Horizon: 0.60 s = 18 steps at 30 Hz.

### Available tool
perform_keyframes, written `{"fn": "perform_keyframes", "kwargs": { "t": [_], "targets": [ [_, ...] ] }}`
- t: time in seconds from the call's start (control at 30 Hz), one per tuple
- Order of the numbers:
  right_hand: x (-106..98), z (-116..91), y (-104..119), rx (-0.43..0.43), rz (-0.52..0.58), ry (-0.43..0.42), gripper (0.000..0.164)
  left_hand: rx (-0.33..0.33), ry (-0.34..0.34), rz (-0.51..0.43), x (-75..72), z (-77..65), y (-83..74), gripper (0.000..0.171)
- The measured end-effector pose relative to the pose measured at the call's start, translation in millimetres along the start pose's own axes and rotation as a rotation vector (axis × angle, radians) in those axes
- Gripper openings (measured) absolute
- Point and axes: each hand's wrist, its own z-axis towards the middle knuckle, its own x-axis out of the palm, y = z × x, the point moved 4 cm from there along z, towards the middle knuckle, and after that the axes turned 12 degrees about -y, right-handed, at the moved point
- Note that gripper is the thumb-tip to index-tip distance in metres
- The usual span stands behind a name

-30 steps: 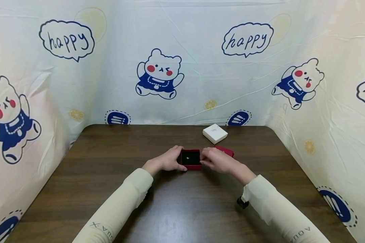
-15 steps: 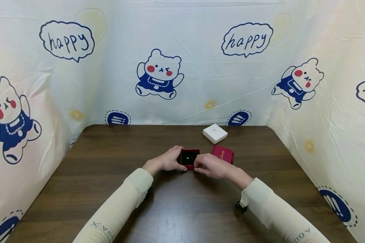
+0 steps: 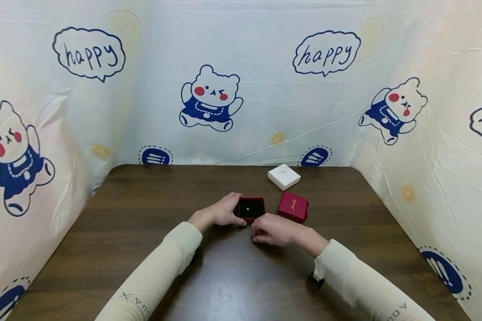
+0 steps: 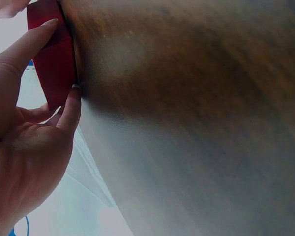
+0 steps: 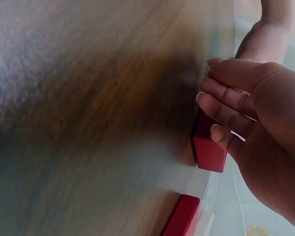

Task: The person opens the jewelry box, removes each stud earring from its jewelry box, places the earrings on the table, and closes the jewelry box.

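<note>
A small red jewelry box (image 3: 251,220) stands uncovered on the table, its black insert holding a tiny shiny star-like piece (image 3: 247,209). My left hand (image 3: 224,210) grips the box from the left, thumb along the near side and fingers on the far side, as the left wrist view also shows on the red wall (image 4: 56,69). Just in front of the box's near right corner is my right hand (image 3: 276,229), fingers curled. In the right wrist view its thumb and forefinger pinch a tiny thin thing (image 5: 206,62), too small to identify.
A red lid (image 3: 293,206) with gold lettering lies right of the box, close behind my right hand. Farther back sits a white square box (image 3: 284,176). The brown wooden table (image 3: 144,191) ends at a patterned cloth backdrop (image 3: 257,89).
My right hand has moved from the box's right side toward me and slightly left, uncovering the red lid to view. My left hand and the box have stayed put.
</note>
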Motion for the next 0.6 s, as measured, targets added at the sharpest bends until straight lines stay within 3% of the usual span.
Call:
{"fn": "perform_keyframes", "kwargs": {
  "t": [0.6],
  "targets": [
    [1.1, -0.1, 0.9, 0.022, -0.030, -0.022, 0.006, -0.009, 0.001, 0.011, 0.7, -0.3, 0.8, 0.080]
  ]
}}
